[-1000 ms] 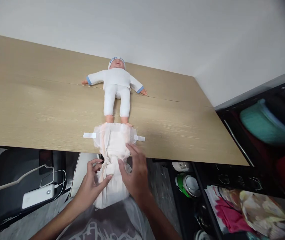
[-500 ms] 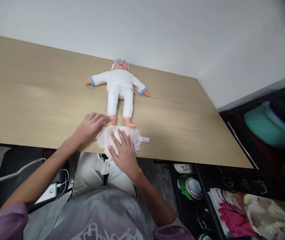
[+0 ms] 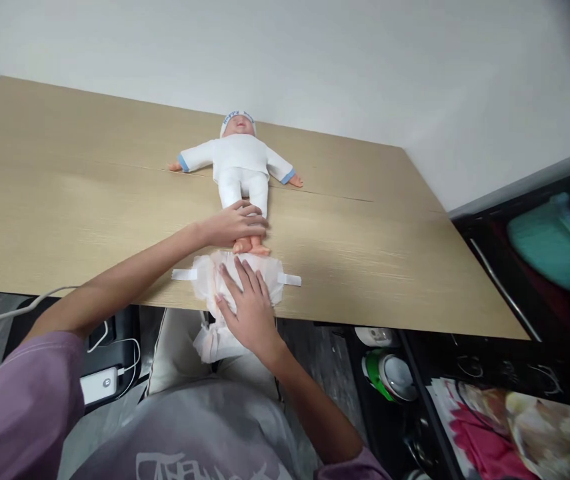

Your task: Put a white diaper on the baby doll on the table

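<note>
A baby doll in white clothes with a white cap lies on its back on the wooden table, feet toward me. My left hand is closed round the doll's lower legs, just above its feet. An opened white diaper lies at the table's near edge below the feet, its tabs spread to both sides and its lower half hanging over the edge. My right hand rests flat on the diaper, fingers stretched out.
A white wall runs behind the table. To the right stands a black shelf with a teal bundle and colourful cloth. Under the table are a green-and-white item, and at left a white device with cables.
My left hand left the diaper's left side and reached up to grip the doll's legs. My right hand stays pressed on the diaper, whose left tab shows again.
</note>
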`<control>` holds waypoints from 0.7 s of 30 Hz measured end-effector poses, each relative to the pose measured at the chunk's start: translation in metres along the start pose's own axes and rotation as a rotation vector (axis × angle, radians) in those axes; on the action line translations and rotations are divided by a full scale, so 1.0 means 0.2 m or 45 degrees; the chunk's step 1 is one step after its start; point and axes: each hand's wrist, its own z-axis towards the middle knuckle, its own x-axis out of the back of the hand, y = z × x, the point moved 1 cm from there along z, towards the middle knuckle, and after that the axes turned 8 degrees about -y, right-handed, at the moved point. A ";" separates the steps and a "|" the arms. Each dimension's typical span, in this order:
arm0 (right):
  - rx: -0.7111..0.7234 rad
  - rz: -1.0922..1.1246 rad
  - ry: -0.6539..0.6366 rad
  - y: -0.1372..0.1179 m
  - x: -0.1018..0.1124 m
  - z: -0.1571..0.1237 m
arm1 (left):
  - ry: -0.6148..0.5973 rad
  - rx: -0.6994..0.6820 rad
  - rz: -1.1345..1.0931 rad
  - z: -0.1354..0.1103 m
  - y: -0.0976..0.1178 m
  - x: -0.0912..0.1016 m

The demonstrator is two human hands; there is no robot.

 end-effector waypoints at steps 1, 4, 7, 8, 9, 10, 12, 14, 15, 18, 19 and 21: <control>-0.002 0.006 -0.002 0.00 0.00 0.01 | 0.021 -0.004 -0.030 0.01 0.00 0.02; 0.003 0.006 -0.033 0.04 0.01 0.06 | 0.120 -0.049 -0.186 0.05 -0.01 0.14; 0.025 -0.002 -0.100 0.08 0.02 0.15 | 0.285 -0.060 -0.399 0.09 -0.04 0.31; 0.034 -0.007 -0.112 0.10 0.02 0.19 | 0.336 -0.039 -0.459 0.09 -0.05 0.36; 0.043 -0.015 -0.118 0.12 0.03 0.23 | 0.378 -0.007 -0.512 0.10 -0.06 0.42; 0.049 -0.027 -0.121 0.14 0.03 0.28 | 0.410 0.030 -0.560 0.10 -0.07 0.47; 0.060 -0.062 -0.133 0.17 0.04 0.40 | 0.425 0.085 -0.639 0.10 -0.10 0.55; 0.078 -0.099 -0.149 0.21 0.04 0.53 | 0.434 0.110 -0.689 0.09 -0.12 0.61; 0.087 -0.117 -0.150 0.23 0.04 0.61 | 0.444 0.118 -0.699 0.09 -0.13 0.64; 0.099 -0.169 -0.108 0.28 0.06 0.87 | 0.490 0.114 -0.675 0.09 -0.15 0.68; 0.097 -0.190 -0.091 0.30 0.07 0.96 | 0.502 0.101 -0.663 0.08 -0.16 0.69; 0.074 -0.228 -0.061 0.33 0.11 1.13 | 0.519 0.058 -0.657 0.08 -0.16 0.70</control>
